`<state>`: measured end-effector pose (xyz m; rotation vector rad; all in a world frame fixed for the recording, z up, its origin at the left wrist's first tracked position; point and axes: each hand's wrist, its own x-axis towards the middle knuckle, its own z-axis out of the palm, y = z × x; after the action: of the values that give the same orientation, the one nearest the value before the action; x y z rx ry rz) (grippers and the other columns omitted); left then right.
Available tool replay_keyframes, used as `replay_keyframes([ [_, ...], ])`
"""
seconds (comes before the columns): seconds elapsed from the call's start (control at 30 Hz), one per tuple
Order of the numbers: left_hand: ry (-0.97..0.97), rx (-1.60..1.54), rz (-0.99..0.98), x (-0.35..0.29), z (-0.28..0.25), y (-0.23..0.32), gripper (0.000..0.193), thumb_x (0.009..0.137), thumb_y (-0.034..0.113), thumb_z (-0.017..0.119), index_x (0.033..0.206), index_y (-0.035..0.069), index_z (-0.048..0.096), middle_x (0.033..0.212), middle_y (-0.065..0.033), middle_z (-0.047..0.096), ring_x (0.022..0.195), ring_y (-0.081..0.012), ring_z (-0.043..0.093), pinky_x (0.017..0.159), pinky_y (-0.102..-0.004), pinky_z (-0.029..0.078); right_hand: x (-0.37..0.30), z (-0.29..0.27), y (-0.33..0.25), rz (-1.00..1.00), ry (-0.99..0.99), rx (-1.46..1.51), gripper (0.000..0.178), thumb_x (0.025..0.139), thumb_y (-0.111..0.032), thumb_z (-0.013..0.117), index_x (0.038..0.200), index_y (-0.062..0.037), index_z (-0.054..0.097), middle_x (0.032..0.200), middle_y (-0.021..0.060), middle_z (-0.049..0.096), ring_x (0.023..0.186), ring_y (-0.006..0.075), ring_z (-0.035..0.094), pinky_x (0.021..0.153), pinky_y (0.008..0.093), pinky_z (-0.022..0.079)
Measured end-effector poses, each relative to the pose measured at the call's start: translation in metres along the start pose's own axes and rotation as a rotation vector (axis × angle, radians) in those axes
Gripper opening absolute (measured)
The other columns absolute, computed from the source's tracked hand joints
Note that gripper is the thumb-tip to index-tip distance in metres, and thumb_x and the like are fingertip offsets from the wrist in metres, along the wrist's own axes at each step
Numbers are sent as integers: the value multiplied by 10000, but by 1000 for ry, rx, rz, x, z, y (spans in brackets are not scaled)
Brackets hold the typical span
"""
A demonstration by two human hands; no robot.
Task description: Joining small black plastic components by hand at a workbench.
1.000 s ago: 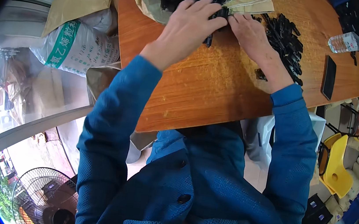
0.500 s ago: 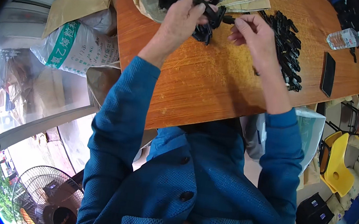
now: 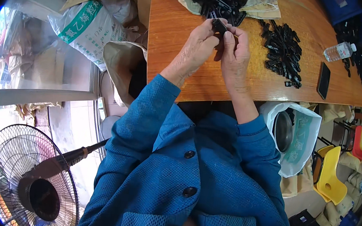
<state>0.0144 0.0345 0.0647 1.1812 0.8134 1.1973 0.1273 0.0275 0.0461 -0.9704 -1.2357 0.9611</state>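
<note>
Both hands, the left hand (image 3: 196,47) and right hand (image 3: 234,56), pinch one small black plastic part (image 3: 220,26) above the wooden table (image 3: 172,36). A sack of black parts (image 3: 220,1) lies just beyond; a loose pile (image 3: 283,48) sits to the right.

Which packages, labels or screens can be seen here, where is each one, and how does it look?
White woven sack: on the floor left of the table, bulging, with a green printed band.
Open tan sack: on the table's far end, holding black plastic parts.
Clear water bottle: lying on the table at right, with a pale label.
Dark phone: flat near the table's right edge, screen off.
White plastic bag: beside the table edge, green print.
</note>
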Motion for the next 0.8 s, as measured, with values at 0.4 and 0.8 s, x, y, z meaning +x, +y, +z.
replay_keyframes([
  [0.4, 285, 53, -11, -37, 5, -27, 168, 938, 107, 533, 1074, 11, 549, 941, -37, 598, 899, -102, 557, 788, -255, 487, -39, -10, 1, -34, -174, -558, 243, 984, -255, 458, 1097, -43, 493, 795, 125, 607, 678, 253, 598, 573, 349, 455],
  [0.8, 98, -101, 31, 5, -3, -39, 183, 934, 163, 550, 1037, 18, 590, 1028, -90, 645, 946, -155, 597, 862, -299, 468, 4, -37, 22, 428, -266, 73, 344, 910, -276, 616, 1050, 26, 528, 871, 70, 611, 676, 145, 619, 586, 254, 491],
])
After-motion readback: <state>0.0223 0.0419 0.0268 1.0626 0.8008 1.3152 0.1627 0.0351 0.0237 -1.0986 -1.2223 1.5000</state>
